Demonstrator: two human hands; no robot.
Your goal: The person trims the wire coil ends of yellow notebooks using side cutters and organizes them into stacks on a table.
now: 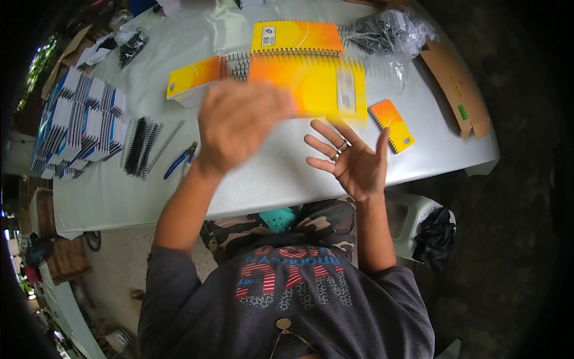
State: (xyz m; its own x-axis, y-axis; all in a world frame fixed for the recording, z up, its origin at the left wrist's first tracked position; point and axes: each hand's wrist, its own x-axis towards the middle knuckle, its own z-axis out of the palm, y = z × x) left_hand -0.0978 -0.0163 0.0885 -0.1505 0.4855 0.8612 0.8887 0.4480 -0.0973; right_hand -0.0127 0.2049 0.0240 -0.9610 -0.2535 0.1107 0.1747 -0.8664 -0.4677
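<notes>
Over the white table [251,173], both hands are up and busy. Left hand [239,122] is raised above the tabletop, back of the hand toward the camera, fingers loosely curled and smeared with motion. It sits at the left edge of a large yellow-and-orange notebook [317,90], which is blurred too and looks lifted off the surface; whether the fingers actually pinch its edge is hard to say through the blur. Right hand [353,158] is wide open, palm up, fingers spread, rings on two of them, holding nothing. Its fingertips come just under the lower edge of that big notebook.

Behind, another yellow spiral notebook [297,37] lies flat, and a smaller yellow one [194,78] sits to the left with loose wire coils [239,64] between them. A small orange notebook [391,125] lies just right of the open hand, near the table's edge. Farther right, a clear plastic bag [385,33] of dark binding parts and a flat piece of brown cardboard [455,90].

On the left side, rows of stacked white-and-blue notebooks [78,122], then a bunch of black spiral coils [140,146], and blue-handled pliers [179,160] lying near the left wrist. Below the table edge, camouflage trousers and a grey printed shirt.
</notes>
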